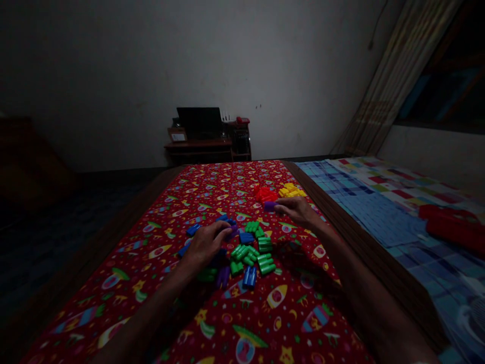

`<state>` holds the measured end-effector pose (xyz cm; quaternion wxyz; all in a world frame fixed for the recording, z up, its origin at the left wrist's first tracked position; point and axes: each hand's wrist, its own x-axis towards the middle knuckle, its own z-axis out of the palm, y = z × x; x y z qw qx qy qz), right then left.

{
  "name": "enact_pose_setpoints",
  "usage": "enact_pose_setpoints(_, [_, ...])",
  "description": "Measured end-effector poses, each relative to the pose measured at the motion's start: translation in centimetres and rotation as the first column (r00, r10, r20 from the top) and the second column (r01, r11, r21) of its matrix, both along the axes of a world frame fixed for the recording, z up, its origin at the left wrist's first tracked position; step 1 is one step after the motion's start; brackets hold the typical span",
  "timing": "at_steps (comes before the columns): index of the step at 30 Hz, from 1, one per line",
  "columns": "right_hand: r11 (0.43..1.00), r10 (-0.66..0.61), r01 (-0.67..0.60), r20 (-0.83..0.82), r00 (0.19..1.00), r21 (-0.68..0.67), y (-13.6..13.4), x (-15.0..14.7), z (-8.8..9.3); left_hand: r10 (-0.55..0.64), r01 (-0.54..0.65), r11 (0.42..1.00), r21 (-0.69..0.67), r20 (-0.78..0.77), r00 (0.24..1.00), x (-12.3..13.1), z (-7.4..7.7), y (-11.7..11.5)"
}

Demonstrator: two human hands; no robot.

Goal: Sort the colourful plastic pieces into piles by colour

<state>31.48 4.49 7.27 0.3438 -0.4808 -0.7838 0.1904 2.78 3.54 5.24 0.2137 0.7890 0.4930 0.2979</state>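
My right hand is closed in a pinch on a purple toy block, held just in front of the red block pile. With thumb and fingers together, my left hand grips another purple block over the mixed blocks. Around it lie several green blocks and blue blocks, some partly covered by the hand. One more purple block rests at the near side of this group. A yellow block pile sits beyond my right hand.
A red patterned cloth covers the surface under the blocks. To the right is a blue checked sheet with a red item on it. A desk with a dark monitor stands by the far wall.
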Motion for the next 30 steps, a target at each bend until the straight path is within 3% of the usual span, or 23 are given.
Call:
enact_pose_setpoints(3, [0.983, -0.184, 0.183, -0.063, 0.981, -0.035, -0.3, 4.1, -0.8, -0.024, 0.024, 1.0, -0.005, 0.013, 1.0, 0.1, 0.2, -0.1])
enact_pose_setpoints(8, [0.885, -0.465, 0.447, -0.237, 0.853, -0.127, -1.9, 10.7, -4.8, -0.052, 0.049, 0.992, 0.116, 0.026, 0.998, 0.4, -0.1, 0.0])
enact_pose_setpoints(12, [0.832, -0.538, 0.464, -0.235, 0.81, -0.306, -2.9, 12.8, -7.7, -0.082, 0.078, 0.985, 0.154, 0.019, 0.996, 0.3, -0.6, 0.3])
enact_pose_setpoints(16, [0.833, -0.494, 0.428, -0.122, 0.861, -0.35, -3.0, 12.6, -9.0, -0.108, 0.099, 0.983, 0.156, 0.047, 0.993, 0.3, -1.0, 0.6])
enact_pose_setpoints(19, [0.845, -0.479, 0.469, 0.026, 0.877, -0.256, -3.2, 12.4, -9.0, -0.119, 0.109, 0.983, 0.148, 0.061, 0.991, 0.3, -1.1, 0.7])
enact_pose_setpoints(23, [0.837, -0.519, 0.54, 0.186, 0.834, -0.09, -3.7, 12.0, -7.7, -0.117, 0.107, 0.986, 0.125, 0.069, 0.991, 0.2, -1.0, 0.6])
enact_pose_setpoints(27, [0.856, -0.515, 0.517, 0.098, 0.852, 0.002, -4.3, 8.7, -5.5, -0.153, 0.147, 0.987, 0.058, 0.105, 0.983, 0.8, -1.4, 0.2])
enact_pose_setpoints(30, [0.958, -0.285, 0.282, -0.067, 0.956, -0.048, -5.3, 3.5, -4.3, -0.212, 0.21, 0.977, 0.028, 0.137, 0.968, 1.7, -2.2, -0.4])
